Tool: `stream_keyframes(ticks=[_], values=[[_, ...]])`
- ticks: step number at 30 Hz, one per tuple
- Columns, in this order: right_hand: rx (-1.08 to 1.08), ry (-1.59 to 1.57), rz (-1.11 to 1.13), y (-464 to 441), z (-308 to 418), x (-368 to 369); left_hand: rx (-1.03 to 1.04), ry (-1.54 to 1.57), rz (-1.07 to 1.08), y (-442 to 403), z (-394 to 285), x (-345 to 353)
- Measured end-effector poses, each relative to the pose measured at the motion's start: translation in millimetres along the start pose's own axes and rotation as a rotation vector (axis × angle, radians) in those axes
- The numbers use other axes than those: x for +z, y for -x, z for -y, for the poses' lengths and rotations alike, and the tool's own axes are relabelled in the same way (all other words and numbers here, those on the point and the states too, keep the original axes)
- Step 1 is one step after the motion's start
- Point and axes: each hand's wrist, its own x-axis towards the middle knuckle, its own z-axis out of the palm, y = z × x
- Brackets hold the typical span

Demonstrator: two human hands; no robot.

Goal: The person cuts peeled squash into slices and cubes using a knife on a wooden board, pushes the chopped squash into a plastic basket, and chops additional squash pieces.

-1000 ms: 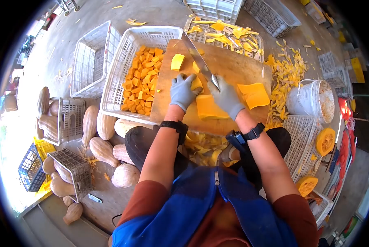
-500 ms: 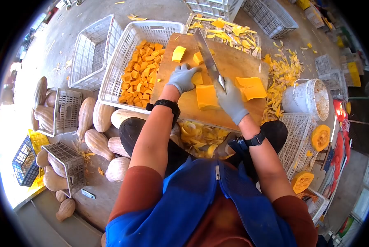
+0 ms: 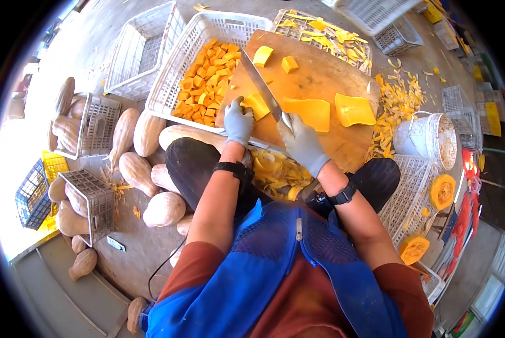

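Observation:
My right hand [image 3: 305, 141], in a grey glove, is closed round the handle of a large kitchen knife [image 3: 262, 84]. Its long blade slants up and left over the wooden cutting board [image 3: 314, 67]. Beside the blade lies a peeled pumpkin piece [image 3: 257, 106]; my gloved left hand [image 3: 239, 125] has its fingers curled at that piece's left end, near the board's edge. Right of the knife are a big flat pumpkin slab [image 3: 311, 114] and a curved pumpkin slab [image 3: 355, 110]. Farther back sit two smaller pumpkin chunks, one a block [image 3: 262, 56] and one a cube [image 3: 289, 64].
A white crate [image 3: 163, 93] of pumpkin cubes [image 3: 203, 84] adjoins the board's left side. Peelings [image 3: 401, 96] cover the floor at right, near a white bucket [image 3: 424, 135]. Whole pumpkins [image 3: 137, 173] lie at left. Halved pumpkins [image 3: 443, 191] rest at far right.
The knife and both hands have shifted toward the board's left side. My left hand has drawn back to the piece's left end, and the blade now lies beside that piece. The camera view has turned slightly.

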Motion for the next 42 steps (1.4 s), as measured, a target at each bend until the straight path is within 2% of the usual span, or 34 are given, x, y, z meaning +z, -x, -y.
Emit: stream_keyframes(ticks=[2, 4, 7, 9, 12, 13, 16, 20, 21, 25, 28, 31, 34, 35, 38, 39, 42], values=[[-0.036, 0.055, -0.016, -1, 4, 4, -0.058, 0.034, 0.031, 1, -10, -6], [-0.059, 0.135, -0.035, -4, 3, 10, -0.032, -0.014, 0.036, 1, -16, -8], [0.007, 0.316, 0.064, -13, -37, 34, -0.029, -0.018, 0.045, 7, -19, -6], [0.037, 0.15, 0.083, -20, -47, 32, -0.041, -0.022, 0.059, 5, -21, -7], [0.088, -0.095, 0.044, -10, -46, 23, 0.006, 0.021, -0.073, 20, -37, -2], [0.108, -0.175, 0.026, -4, -44, 22, 0.013, -0.048, -0.028, 24, -48, -5], [0.02, -0.192, -0.054, -3, -45, 20, 0.115, -0.23, -0.002, 24, -45, 2], [-0.021, -0.077, -0.044, -1, -20, 4, 0.301, -0.231, 0.088, 2, -18, -7], [-0.061, -0.029, -0.056, 0, -12, 2, 0.294, -0.194, 0.033, 2, -18, -11], [-0.17, 0.162, -0.1, -5, 1, 6, 0.235, -0.207, 0.036, 3, -11, -17], [-0.08, 0.261, 0.069, -12, -21, 16, 0.21, -0.122, 0.04, 2, -10, -18], [-0.103, 0.26, 0.057, -17, -54, 30, 0.165, -0.102, 0.067, 2, -17, -25], [-0.095, 0.193, 0.034, -4, -51, 32, 0.115, -0.134, -0.072, 6, -21, -12], [-0.09, 0.05, -0.021, 4, -47, 31, 0.176, -0.189, -0.12, 10, -26, -7], [-0.018, -0.196, -0.133, 22, -39, 13, 0.508, -0.25, -0.028, 19, -43, 4], [-0.005, -0.205, -0.198, 29, -34, 3, 0.508, -0.337, 0.088, 18, -45, 12], [0.149, -0.329, -0.222, 47, -43, -28, 0.634, -0.531, 0.173, -11, -25, 26]])
